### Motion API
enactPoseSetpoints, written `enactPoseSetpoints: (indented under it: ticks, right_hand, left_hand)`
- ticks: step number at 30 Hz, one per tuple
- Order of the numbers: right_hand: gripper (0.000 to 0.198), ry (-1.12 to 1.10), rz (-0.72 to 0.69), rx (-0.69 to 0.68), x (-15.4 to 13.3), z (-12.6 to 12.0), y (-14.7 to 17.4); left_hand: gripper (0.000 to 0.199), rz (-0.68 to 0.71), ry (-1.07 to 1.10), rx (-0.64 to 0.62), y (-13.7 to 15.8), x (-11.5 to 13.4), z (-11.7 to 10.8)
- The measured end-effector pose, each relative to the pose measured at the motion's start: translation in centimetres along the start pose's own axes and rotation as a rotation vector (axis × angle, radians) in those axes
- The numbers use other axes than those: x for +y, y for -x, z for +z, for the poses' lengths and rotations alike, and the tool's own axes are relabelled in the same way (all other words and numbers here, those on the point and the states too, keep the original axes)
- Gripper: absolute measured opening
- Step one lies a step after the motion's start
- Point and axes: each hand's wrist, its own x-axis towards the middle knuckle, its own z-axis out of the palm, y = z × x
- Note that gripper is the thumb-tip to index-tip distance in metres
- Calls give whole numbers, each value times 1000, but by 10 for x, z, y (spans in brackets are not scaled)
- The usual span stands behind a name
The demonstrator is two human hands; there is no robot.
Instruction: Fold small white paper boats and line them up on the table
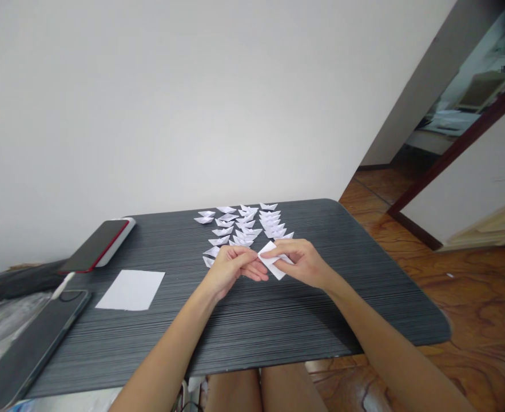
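A small folded piece of white paper, roughly diamond-shaped, is held above the dark table. My right hand grips its right side between thumb and fingers. At its left corner, my left hand pinches the paper between thumb and forefinger, the other fingers loosely extended below. Just beyond my hands, several white paper boats stand in rows on the tabletop. My left hand hides part of the nearest boats.
A square white sheet lies to the left. Farther left are a red-edged phone resting on a white object, a white cable, and a dark phone-like slab. The wall rises behind the table.
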Motion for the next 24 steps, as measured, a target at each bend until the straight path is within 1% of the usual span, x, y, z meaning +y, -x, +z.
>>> enactPoseSetpoints:
  ticks: [7,10,17,21,24]
  right_hand:
    - [23,61,-88,-16,-2,-3,0]
    - [23,23,-104,-24,0,-2,1]
    - [18,-286,-33,-31,3,1,2]
    - [9,-554,97,-63,1,5,3]
    - [9,-677,186,-101,0,8,4]
  left_hand:
    - [20,17,6,-27,1,-1,3]
    - [20,14,-2,-13,2,-1,4]
    - [18,28,34,-4,2,-1,6]
    - [17,75,32,3,3,-1,7]
    - [16,107,17,32,3,-1,8]
